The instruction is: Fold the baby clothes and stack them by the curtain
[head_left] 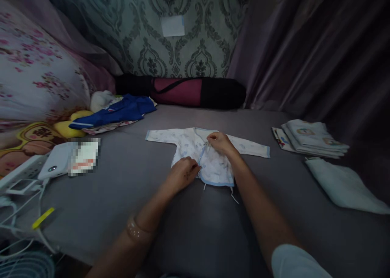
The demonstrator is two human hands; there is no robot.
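Observation:
A small white baby shirt (215, 170) with blue trim and a faint print lies flat on the grey sheet, its sleeves spread to both sides. Thin ties hang from its lower hem. My left hand (184, 173) is closed at the lower front edge of the shirt, fingertips pinched on the trim. Higher up, near the neckline, my right hand (219, 142) pinches the front flap's edge. Whether a tie is between the fingers of either hand is too small to make out.
Folded clothes (310, 135) and a pale folded cloth (347, 184) lie at right. A blue garment (122, 111) lies at back left. Nearer are a power strip (24, 172), a white device (57, 160) and cables. A long black-and-maroon bag (179, 92) runs along the wall.

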